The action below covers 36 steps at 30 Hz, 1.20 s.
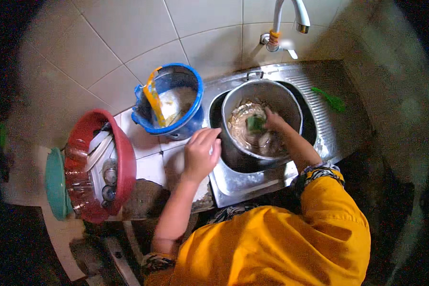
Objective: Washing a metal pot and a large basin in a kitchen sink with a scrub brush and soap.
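Note:
A large metal pot (232, 91) stands in the steel sink basin (309, 128), with shallow, rippling water (239, 137) at its bottom. Inside the pot my right hand (276, 121) grips a green scouring pad (256, 124) against the wet base; both are blurred. My left hand (202, 152) is at the pot's left side, fingers curved and thumb apart, with nothing seen in it. Its fingertips reach the pot's outer wall near the rim; whether they touch is unclear.
Left of the sink is a blue bucket (196, 103) with an orange-yellow strip (153, 100) over its rim. A red basin (127, 161) holds white dishes (99, 152) and glassware (110, 171). A green brush (332, 100) lies on the ribbed drainboard, below a wall tap (277, 21).

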Motion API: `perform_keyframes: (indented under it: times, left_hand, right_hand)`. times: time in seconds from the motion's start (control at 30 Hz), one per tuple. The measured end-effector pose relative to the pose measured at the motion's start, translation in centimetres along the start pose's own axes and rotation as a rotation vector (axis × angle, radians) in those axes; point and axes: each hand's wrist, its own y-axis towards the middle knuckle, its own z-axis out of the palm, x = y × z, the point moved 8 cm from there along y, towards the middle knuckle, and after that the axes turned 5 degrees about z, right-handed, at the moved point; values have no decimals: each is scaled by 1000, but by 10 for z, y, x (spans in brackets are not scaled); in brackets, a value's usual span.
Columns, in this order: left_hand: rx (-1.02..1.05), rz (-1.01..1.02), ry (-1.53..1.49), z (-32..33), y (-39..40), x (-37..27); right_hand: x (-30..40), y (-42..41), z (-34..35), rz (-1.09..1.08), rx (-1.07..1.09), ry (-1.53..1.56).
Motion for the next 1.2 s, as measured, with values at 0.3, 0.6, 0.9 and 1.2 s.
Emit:
perform_keyframes:
  times: [0.3, 0.6, 0.9, 1.2]
  left_hand:
    - [206, -805, 134, 162, 14, 138]
    - [54, -676, 14, 183, 11, 152]
    - [46, -696, 62, 175, 10, 151]
    - [47, -712, -88, 187, -2, 171]
  right_hand:
    - [45, -29, 107, -548, 148, -1204]
    - [44, 20, 61, -354, -181, -698]
    - [70, -17, 154, -401, 3, -545]
    - [48, 23, 52, -376, 145, -1196]
